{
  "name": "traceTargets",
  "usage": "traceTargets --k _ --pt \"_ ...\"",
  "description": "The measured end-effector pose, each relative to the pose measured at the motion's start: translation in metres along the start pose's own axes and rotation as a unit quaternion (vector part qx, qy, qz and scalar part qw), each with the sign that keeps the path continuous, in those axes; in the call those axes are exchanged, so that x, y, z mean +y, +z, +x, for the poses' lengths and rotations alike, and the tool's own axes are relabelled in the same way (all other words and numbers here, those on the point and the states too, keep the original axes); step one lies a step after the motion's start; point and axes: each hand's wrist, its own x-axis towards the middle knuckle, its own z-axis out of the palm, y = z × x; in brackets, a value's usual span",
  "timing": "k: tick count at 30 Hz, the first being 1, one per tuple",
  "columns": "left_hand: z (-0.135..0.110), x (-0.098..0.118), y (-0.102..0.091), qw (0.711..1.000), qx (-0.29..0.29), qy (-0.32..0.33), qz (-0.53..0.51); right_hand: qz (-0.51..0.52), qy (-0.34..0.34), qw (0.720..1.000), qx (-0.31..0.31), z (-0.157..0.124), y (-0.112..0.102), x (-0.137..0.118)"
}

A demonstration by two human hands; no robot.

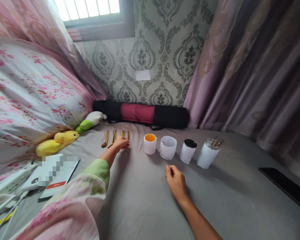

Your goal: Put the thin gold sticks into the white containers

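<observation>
My left hand [121, 142] reaches over a row of slim gold-brown utensils [105, 139] lying on the grey sheet. Its fingers are closed near the right end of the row, and what they hold, if anything, is hidden. My right hand [175, 182] is low over the sheet, fingers curled, with nothing visible in them. Beyond it stand a white-wrapped cup with an orange inside [150, 146], a wide translucent cup [168, 150], a white-wrapped can with a dark top [188, 154], and a white-wrapped jar [207, 157] with several thin brown sticks [217, 142] in it.
A black and red rolled bag [137, 113] lies along the wall. At left are a yellow plush toy [56, 143], a green and white plush [91, 120], a dark-edged flat item [62, 180] and a power strip [11, 181]. A black phone-like slab [282, 186] lies at right.
</observation>
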Motion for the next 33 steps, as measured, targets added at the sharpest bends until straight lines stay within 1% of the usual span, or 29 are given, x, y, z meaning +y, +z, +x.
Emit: traceTargets --k 2,5,9,14,19,23,27,33 --pt "-0.003 -0.002 0.007 0.995 -0.008 -0.012 -0.095 -0.001 0.001 1.000 -0.001 0.000 0.000 0.000" --pt "-0.008 -0.006 0.018 0.974 -0.018 -0.025 -0.226 0.001 -0.003 1.000 0.002 0.000 0.000 0.000" --pt "-0.012 -0.010 0.032 0.932 -0.034 -0.041 -0.357 0.001 -0.003 1.000 0.000 0.001 0.001 0.001" --pt "-0.020 -0.008 0.042 0.878 -0.060 -0.053 -0.472 -0.003 -0.007 1.000 0.001 0.001 0.001 0.003" --pt "-0.033 -0.004 0.047 0.831 -0.078 -0.053 -0.548 -0.002 -0.013 1.000 -0.002 0.002 0.002 0.005" --pt "-0.046 -0.002 0.052 0.806 -0.081 -0.042 -0.586 -0.004 -0.020 1.000 -0.001 0.002 0.003 0.006" --pt "-0.055 -0.001 0.061 0.791 -0.075 -0.031 -0.606 -0.005 -0.018 1.000 -0.005 0.002 0.002 0.005" --pt "-0.065 0.000 0.073 0.780 -0.067 -0.005 -0.623 -0.010 -0.013 1.000 -0.009 0.002 0.002 0.005"
